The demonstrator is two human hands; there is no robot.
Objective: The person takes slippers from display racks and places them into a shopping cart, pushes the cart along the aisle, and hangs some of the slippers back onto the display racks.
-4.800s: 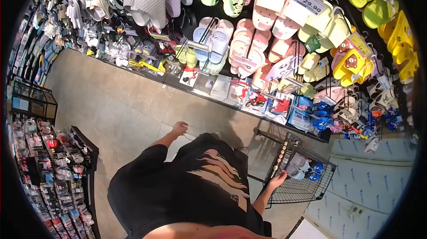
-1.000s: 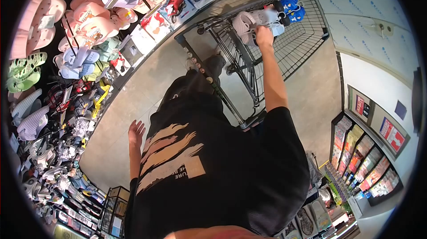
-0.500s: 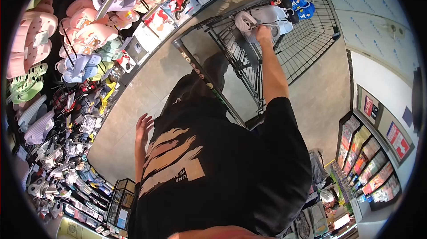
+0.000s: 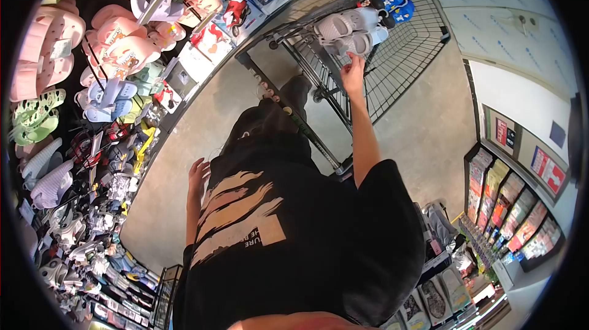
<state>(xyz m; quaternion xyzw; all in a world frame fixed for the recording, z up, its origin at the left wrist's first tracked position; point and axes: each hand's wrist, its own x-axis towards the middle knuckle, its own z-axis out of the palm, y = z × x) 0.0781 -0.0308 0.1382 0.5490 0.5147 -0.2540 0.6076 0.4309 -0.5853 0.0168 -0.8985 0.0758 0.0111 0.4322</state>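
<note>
My right hand [image 4: 352, 74] is over the near side of the shopping cart [image 4: 402, 81], fingers loosely bent and apart. Its fingertips are at the edge of a pair of pale grey clogs [image 4: 354, 44]; whether they still touch cannot be made out. The clogs lie in the cart basket, beside light blue footwear [image 4: 380, 35] and blue slippers [image 4: 399, 6] with a printed figure. Something dark [image 4: 385, 19] sits between them. Down by my left hip, my left hand [image 4: 197, 174] hangs with its fingers spread and nothing in it.
The cart's handle bar [image 4: 294, 115] crosses in front of my legs. Along the left, a display wall holds pink clogs [image 4: 126, 47], green clogs [image 4: 38, 115] and other footwear. A white wall with a door [image 4: 503, 29] and a rack of packets [image 4: 509, 213] stand on the right.
My right hand has drawn back from the grey clogs, which now sit more visibly in the cart. The cart appears slightly farther left in view. My left hand still hangs at my side.
</note>
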